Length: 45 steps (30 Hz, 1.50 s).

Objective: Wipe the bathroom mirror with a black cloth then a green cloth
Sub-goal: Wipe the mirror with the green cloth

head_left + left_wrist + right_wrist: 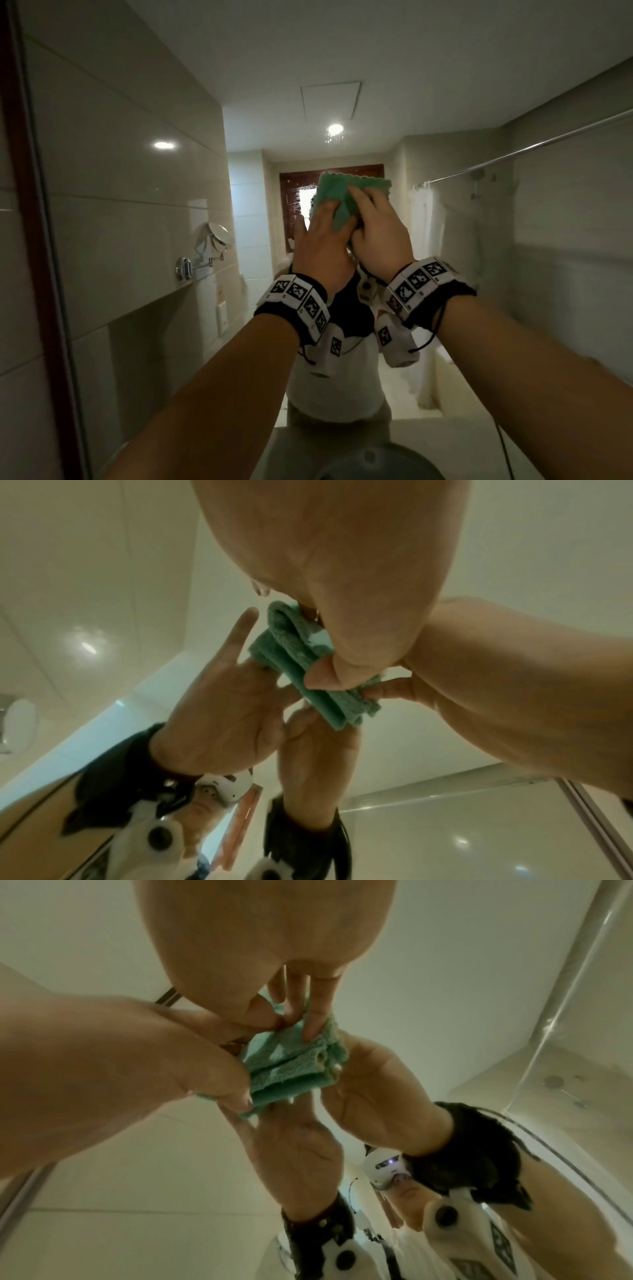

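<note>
A person stands facing the mirror (113, 192) with both arms raised, both hands meeting on one green cloth (337, 197) held up against the glass, at about head height and near the middle of the mirror.

The cloth is folded into a thick pad of several layers. From the head view its long axis runs roughly left to right, with a scalloped top edge showing above the hands. It lies just beyond the fingers of both hands, between them and the glass.

The left hand (322, 243) comes in from the lower left. Its fingers reach up over the left part of the cloth; in the left wrist view its thumb (322, 676) presses against the folded edge, so it grips the cloth.

The right hand (380, 236) comes in from the lower right, its fingers (316, 1020) curled over the layers and pinching them.

Both hands are equally close to the cloth and touch one another. Both wrists are bent back, forearms sloping upward.

No black cloth is in view, so this looks like the second wiping stage.

A sink (376, 462) sits below, at the near edge.
</note>
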Each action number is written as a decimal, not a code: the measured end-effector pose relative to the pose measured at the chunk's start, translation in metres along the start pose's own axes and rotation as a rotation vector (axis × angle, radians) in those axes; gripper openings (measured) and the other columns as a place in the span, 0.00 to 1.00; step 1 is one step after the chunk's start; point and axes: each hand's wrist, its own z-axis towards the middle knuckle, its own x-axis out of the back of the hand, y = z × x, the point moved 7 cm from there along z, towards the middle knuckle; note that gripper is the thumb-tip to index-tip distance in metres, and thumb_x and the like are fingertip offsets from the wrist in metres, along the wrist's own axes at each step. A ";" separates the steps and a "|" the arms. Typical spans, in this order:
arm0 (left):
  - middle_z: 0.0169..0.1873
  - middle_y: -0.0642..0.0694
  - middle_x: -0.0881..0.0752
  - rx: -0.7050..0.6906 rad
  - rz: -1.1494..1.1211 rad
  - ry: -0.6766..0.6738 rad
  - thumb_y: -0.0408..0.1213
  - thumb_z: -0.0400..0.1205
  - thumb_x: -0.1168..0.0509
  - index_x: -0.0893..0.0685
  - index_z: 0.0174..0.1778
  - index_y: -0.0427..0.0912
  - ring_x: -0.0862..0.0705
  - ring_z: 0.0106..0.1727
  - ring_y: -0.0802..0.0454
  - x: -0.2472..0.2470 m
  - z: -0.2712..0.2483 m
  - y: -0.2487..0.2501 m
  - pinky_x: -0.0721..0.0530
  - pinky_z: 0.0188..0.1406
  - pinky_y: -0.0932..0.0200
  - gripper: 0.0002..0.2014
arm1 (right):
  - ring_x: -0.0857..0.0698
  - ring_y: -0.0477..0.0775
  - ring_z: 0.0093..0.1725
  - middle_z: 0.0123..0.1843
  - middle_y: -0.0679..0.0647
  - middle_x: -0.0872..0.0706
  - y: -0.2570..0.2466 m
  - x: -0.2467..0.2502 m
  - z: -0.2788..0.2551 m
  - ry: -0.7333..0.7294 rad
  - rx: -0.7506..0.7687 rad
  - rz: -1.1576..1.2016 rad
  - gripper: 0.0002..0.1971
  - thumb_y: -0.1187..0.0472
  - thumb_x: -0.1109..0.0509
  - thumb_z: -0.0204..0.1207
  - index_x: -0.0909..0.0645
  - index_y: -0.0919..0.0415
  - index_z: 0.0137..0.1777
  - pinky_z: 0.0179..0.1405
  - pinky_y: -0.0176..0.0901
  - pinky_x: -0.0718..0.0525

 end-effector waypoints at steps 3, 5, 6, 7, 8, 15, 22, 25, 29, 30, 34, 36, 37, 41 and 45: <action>0.82 0.41 0.42 0.055 0.053 0.018 0.51 0.77 0.39 0.36 0.82 0.59 0.38 0.82 0.42 0.013 0.002 -0.020 0.46 0.81 0.33 0.33 | 0.29 0.55 0.76 0.83 0.53 0.36 -0.015 -0.002 0.000 0.035 0.086 0.041 0.37 0.71 0.37 0.72 0.36 0.54 0.83 0.52 0.50 0.14; 0.82 0.41 0.44 0.120 0.098 0.012 0.52 0.76 0.34 0.37 0.83 0.60 0.39 0.82 0.42 0.020 0.003 -0.044 0.48 0.83 0.37 0.37 | 0.31 0.55 0.78 0.84 0.53 0.38 -0.024 -0.002 0.000 0.073 0.136 0.028 0.38 0.71 0.36 0.71 0.36 0.53 0.83 0.49 0.48 0.13; 0.82 0.41 0.44 0.148 0.116 0.009 0.52 0.75 0.32 0.37 0.83 0.60 0.39 0.82 0.42 0.024 0.002 -0.057 0.48 0.83 0.38 0.38 | 0.31 0.56 0.78 0.84 0.54 0.38 -0.027 -0.003 0.000 0.090 0.151 0.012 0.38 0.70 0.35 0.71 0.36 0.53 0.84 0.50 0.48 0.14; 0.82 0.41 0.44 0.171 0.129 0.008 0.53 0.74 0.30 0.37 0.83 0.59 0.39 0.82 0.41 0.028 0.000 -0.070 0.48 0.84 0.39 0.40 | 0.31 0.58 0.77 0.84 0.56 0.38 -0.031 -0.004 0.000 0.101 0.160 -0.018 0.38 0.69 0.35 0.71 0.35 0.53 0.83 0.52 0.49 0.15; 0.82 0.41 0.44 0.194 0.137 0.008 0.54 0.73 0.29 0.37 0.82 0.59 0.39 0.82 0.40 0.033 -0.003 -0.082 0.48 0.84 0.39 0.41 | 0.31 0.61 0.77 0.84 0.58 0.37 -0.035 -0.007 0.000 0.103 0.167 -0.065 0.38 0.67 0.34 0.70 0.34 0.54 0.83 0.55 0.51 0.16; 0.86 0.40 0.49 0.381 0.057 -0.025 0.46 0.74 0.28 0.33 0.82 0.49 0.35 0.79 0.33 0.069 -0.050 -0.171 0.31 0.77 0.41 0.38 | 0.44 0.70 0.84 0.87 0.62 0.45 -0.062 -0.057 -0.011 -0.047 0.130 -0.423 0.35 0.48 0.32 0.77 0.38 0.49 0.84 0.79 0.68 0.39; 0.86 0.43 0.46 0.538 0.022 -0.021 0.37 0.79 0.35 0.35 0.81 0.47 0.39 0.83 0.36 0.086 -0.096 -0.260 0.31 0.79 0.42 0.32 | 0.61 0.70 0.86 0.88 0.61 0.61 -0.063 -0.092 -0.020 -0.135 0.045 -0.554 0.45 0.35 0.35 0.77 0.53 0.45 0.87 0.82 0.74 0.53; 0.86 0.42 0.47 0.561 0.024 -0.019 0.38 0.83 0.39 0.45 0.86 0.52 0.39 0.84 0.36 0.088 -0.109 -0.285 0.32 0.80 0.41 0.35 | 0.64 0.69 0.86 0.88 0.60 0.66 -0.058 -0.095 -0.018 -0.152 0.023 -0.585 0.45 0.34 0.38 0.77 0.56 0.45 0.87 0.82 0.73 0.54; 0.87 0.44 0.51 0.573 0.086 -0.046 0.41 0.87 0.41 0.49 0.86 0.59 0.43 0.85 0.36 0.089 -0.118 -0.306 0.34 0.82 0.41 0.34 | 0.65 0.68 0.86 0.88 0.59 0.66 -0.055 -0.097 -0.018 -0.144 0.016 -0.574 0.45 0.33 0.37 0.77 0.56 0.43 0.87 0.82 0.71 0.55; 0.87 0.44 0.51 0.574 0.095 -0.040 0.42 0.87 0.41 0.49 0.86 0.60 0.43 0.85 0.37 0.090 -0.119 -0.307 0.34 0.82 0.41 0.33 | 0.65 0.67 0.86 0.88 0.58 0.66 -0.055 -0.097 -0.018 -0.143 0.017 -0.573 0.45 0.33 0.37 0.77 0.57 0.43 0.87 0.82 0.71 0.55; 0.87 0.46 0.52 0.598 0.101 -0.016 0.46 0.88 0.43 0.50 0.87 0.60 0.45 0.86 0.37 0.091 -0.122 -0.311 0.37 0.83 0.42 0.32 | 0.66 0.67 0.86 0.87 0.58 0.68 -0.054 -0.097 -0.018 -0.153 0.007 -0.568 0.46 0.34 0.36 0.77 0.59 0.43 0.87 0.83 0.72 0.56; 0.87 0.46 0.51 0.613 0.094 0.001 0.49 0.88 0.43 0.49 0.87 0.60 0.45 0.85 0.37 0.092 -0.122 -0.312 0.38 0.83 0.41 0.32 | 0.67 0.66 0.86 0.87 0.57 0.69 -0.054 -0.097 -0.018 -0.159 0.003 -0.562 0.46 0.34 0.37 0.77 0.60 0.42 0.87 0.83 0.71 0.57; 0.87 0.46 0.50 0.625 0.089 0.007 0.52 0.87 0.42 0.48 0.86 0.60 0.44 0.85 0.38 0.092 -0.122 -0.312 0.37 0.82 0.40 0.33 | 0.67 0.66 0.85 0.87 0.57 0.70 -0.054 -0.097 -0.018 -0.164 -0.001 -0.560 0.46 0.34 0.37 0.78 0.61 0.42 0.87 0.83 0.71 0.57; 0.84 0.45 0.44 0.670 0.095 0.055 0.59 0.80 0.33 0.42 0.83 0.58 0.41 0.83 0.38 0.095 -0.118 -0.305 0.28 0.75 0.37 0.37 | 0.68 0.67 0.85 0.87 0.57 0.71 -0.056 -0.097 -0.019 -0.174 -0.004 -0.550 0.46 0.35 0.36 0.78 0.60 0.43 0.87 0.83 0.72 0.59; 0.72 0.39 0.31 0.641 0.167 0.106 0.47 0.80 0.30 0.30 0.75 0.49 0.31 0.73 0.36 0.099 -0.117 -0.300 0.18 0.59 0.37 0.28 | 0.69 0.66 0.85 0.86 0.57 0.72 -0.056 -0.099 -0.020 -0.173 -0.004 -0.549 0.46 0.34 0.38 0.78 0.62 0.42 0.87 0.83 0.71 0.59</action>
